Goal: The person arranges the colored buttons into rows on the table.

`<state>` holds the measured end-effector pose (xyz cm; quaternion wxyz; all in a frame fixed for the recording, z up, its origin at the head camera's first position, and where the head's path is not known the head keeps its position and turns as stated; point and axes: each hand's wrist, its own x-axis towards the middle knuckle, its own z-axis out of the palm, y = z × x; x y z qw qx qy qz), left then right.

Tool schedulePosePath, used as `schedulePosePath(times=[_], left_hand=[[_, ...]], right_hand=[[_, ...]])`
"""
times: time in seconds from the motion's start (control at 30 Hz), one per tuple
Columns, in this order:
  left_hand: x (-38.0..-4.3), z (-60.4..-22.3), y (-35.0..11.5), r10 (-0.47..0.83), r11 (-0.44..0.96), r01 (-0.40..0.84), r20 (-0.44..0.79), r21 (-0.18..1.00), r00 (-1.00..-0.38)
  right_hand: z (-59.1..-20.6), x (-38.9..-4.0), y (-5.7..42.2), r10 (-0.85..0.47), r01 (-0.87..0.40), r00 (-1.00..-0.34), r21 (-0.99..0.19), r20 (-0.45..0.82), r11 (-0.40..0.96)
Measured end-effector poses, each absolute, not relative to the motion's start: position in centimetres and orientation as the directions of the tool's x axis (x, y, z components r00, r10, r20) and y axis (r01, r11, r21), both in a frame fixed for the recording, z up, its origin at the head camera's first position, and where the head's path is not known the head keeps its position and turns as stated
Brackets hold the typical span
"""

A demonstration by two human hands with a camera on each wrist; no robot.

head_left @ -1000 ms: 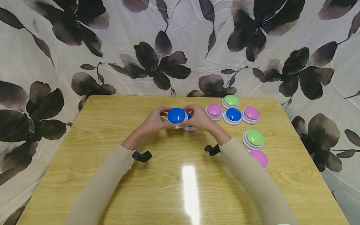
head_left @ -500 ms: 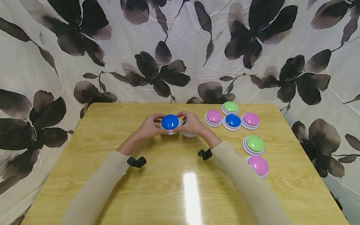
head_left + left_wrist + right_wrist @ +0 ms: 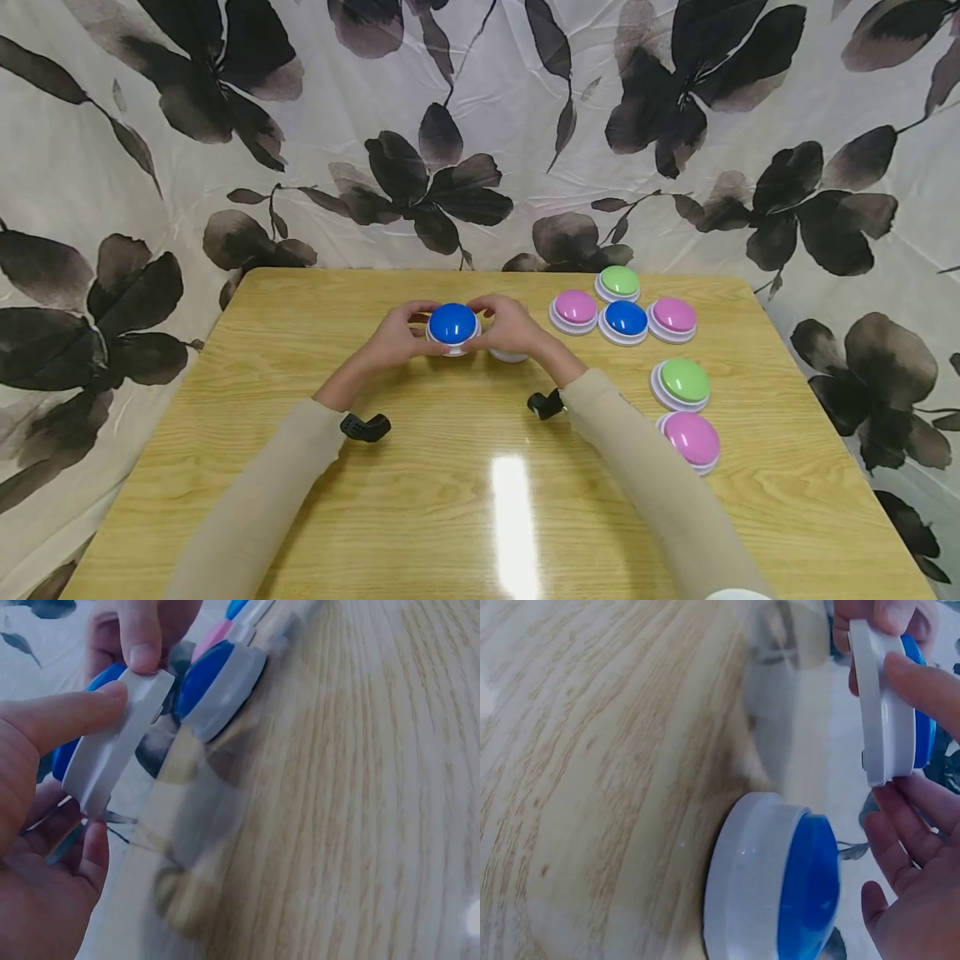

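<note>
Both hands hold a blue dome push button with a white base [image 3: 452,323] above the table's far half. My left hand [image 3: 397,336] grips its left side, thumb along the white rim. On the opposite side my right hand [image 3: 510,325] pinches the rim, with fingers beneath in the right wrist view. The wrist views show the button raised off the wood, its shadow below. A second blue push button [image 3: 810,892] sits on the table just under my right hand, mostly hidden by it in the head view; its white base [image 3: 508,357] peeks out.
To the right on the wooden table [image 3: 420,500] stand a pink button [image 3: 575,308], a green button [image 3: 619,282], a blue button [image 3: 626,319] and another pink one [image 3: 675,317]. Nearer are a green button [image 3: 686,382] and a pink button [image 3: 692,440] beside my right sleeve. A floral curtain [image 3: 300,125] hangs behind.
Both hands have shifted a little left with the held blue button, away from the second blue button. In the last half second they have stayed nearly still; the head view has tilted slightly.
</note>
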<state>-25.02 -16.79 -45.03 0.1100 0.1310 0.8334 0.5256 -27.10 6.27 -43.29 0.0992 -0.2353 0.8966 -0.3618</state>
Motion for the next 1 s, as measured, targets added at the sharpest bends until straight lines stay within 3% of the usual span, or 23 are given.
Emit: schedulePosePath(times=[0.27, 0.53, 1.0], left_hand=[[-25.4, -46.0, -17.1, 0.347, 0.393, 0.131, -0.015, 0.910, -0.938], [-25.5, -46.7, -16.9, 0.313, 0.480, 0.137, -0.024, 0.867, -0.949], [-25.6, -47.4, -16.6, 0.298, 0.538, 0.164, -0.005, 0.827, -0.954]], right_hand=[[-43.6, -27.8, 6.0, -0.519, -0.356, -0.855, -0.716, -0.011, 0.601], [-44.0, -28.2, 5.8, -0.536, -0.349, -0.844, -0.732, -0.026, 0.585], [-45.0, -28.5, 6.1, -0.506, -0.399, -0.862, -0.596, -0.016, 0.697]])
